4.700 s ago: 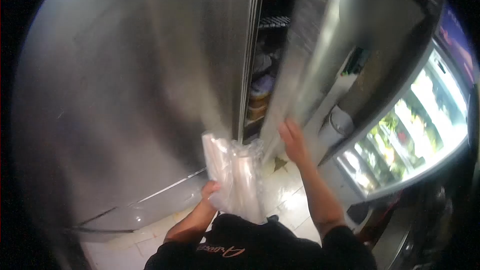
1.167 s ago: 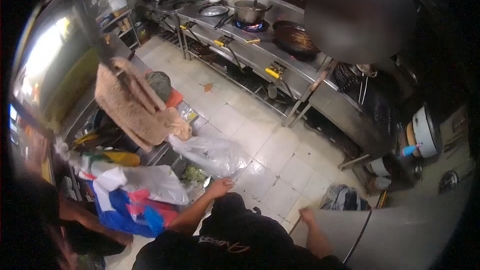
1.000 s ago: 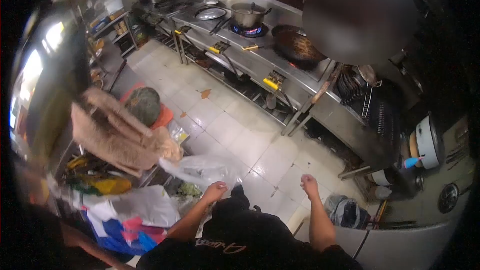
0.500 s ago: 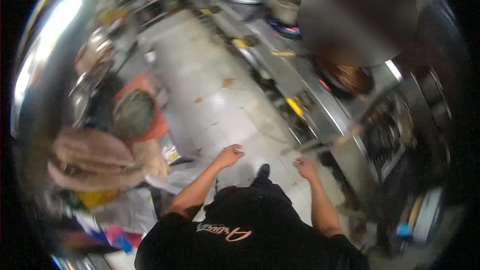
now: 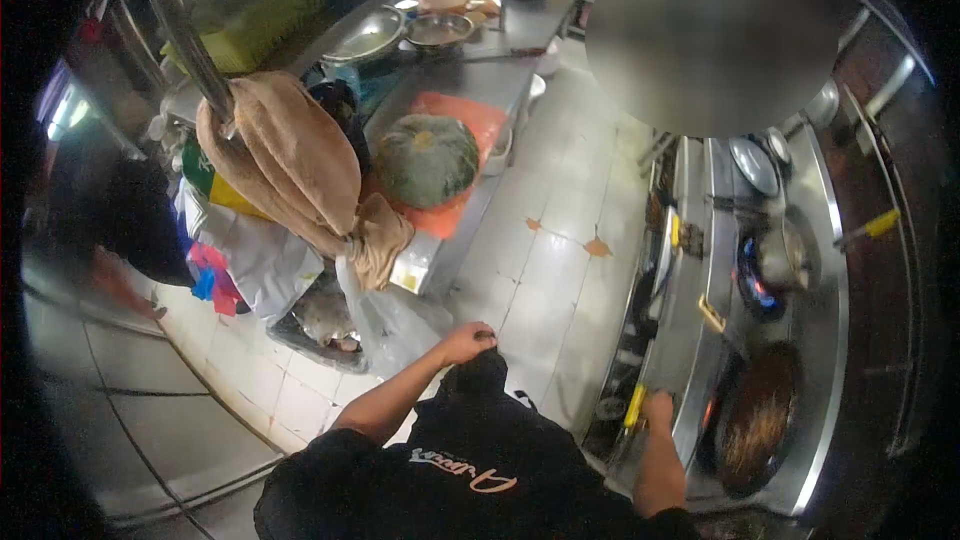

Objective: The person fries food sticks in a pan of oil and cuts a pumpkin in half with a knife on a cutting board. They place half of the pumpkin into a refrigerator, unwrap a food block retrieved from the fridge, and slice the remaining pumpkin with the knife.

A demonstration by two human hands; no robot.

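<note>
"While your left hand (image 5: 468, 342) curls its fingers inward, nothing plainly shows in them; whether the tips meet, I can't tell."

"And your right?"

"Your right hand (image 5: 658, 408) is bent just beside the yellow handle (image 5: 634, 406) at the stove (image 5: 700, 270) front. I can't tell whether your fingers are clamped on it."

"Why would it stick out there?"

"Probably so you needn't lean over the wok (image 5: 760, 420). The clear plastic bag (image 5: 395, 325) is near your left hand, below the towel (image 5: 290, 155), draped there perhaps to stay handy."

"Which edges flank you?"

"The stove's front rim on your right, and ahead to your left the counter (image 5: 495, 75), its pumpkin (image 5: 428, 160) resting on an orange sheet or board (image 5: 462, 218). Tiled floor (image 5: 520, 290) runs between, giving you a lane forward."
</note>
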